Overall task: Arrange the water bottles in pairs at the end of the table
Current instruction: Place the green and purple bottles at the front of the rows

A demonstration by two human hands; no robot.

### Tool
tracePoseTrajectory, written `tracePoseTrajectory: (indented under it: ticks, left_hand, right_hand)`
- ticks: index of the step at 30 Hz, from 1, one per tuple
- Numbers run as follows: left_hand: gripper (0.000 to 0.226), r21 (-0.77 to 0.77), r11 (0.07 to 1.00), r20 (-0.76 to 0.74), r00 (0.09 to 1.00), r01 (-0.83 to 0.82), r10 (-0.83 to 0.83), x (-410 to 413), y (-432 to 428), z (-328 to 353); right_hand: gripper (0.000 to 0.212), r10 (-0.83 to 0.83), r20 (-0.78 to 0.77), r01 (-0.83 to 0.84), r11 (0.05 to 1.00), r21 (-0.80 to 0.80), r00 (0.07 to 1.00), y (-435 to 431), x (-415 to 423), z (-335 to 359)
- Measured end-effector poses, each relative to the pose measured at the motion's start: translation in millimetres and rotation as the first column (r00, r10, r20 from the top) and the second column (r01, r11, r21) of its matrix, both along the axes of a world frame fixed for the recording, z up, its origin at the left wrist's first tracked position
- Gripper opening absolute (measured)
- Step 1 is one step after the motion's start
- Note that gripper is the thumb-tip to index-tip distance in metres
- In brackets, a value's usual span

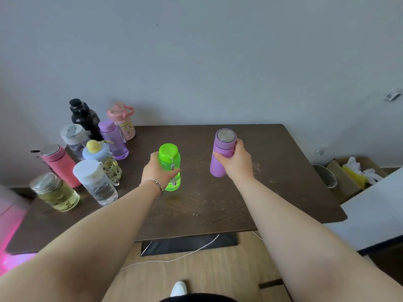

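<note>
The left hand (pixel 157 171) wraps its fingers around the green bottle (pixel 171 168), holding it upright near the middle of the dark wooden table (pixel 272 188). The right hand (pixel 236 160) closes around the purple flask (pixel 222 153), upright to the right of the green bottle; whether either base touches the tabletop is unclear. To the green bottle's left stands a cluster: clear bottle (pixel 97 184), pink flask (pixel 58 164), lilac bottle (pixel 114 140), black bottle (pixel 85 118).

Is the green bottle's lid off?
No, the green bottle has its green lid screwed on top while the left hand grips its body.
</note>
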State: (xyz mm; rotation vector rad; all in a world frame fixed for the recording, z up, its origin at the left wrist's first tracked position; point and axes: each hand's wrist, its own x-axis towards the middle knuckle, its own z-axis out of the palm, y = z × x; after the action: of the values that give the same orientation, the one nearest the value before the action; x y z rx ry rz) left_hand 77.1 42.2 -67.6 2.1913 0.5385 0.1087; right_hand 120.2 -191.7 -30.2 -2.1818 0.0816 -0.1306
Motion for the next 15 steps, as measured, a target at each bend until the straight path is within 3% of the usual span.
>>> tracePoseTrajectory:
  ticks: [15]
  left_hand:
    - [0.068, -0.017, 0.953, 0.023, 0.953, -0.301, 0.301, -167, 69, 4]
  right_hand:
    - [0.067, 0.181, -0.068, -0.18, 0.983, 0.02, 0.981, 63, -109, -17]
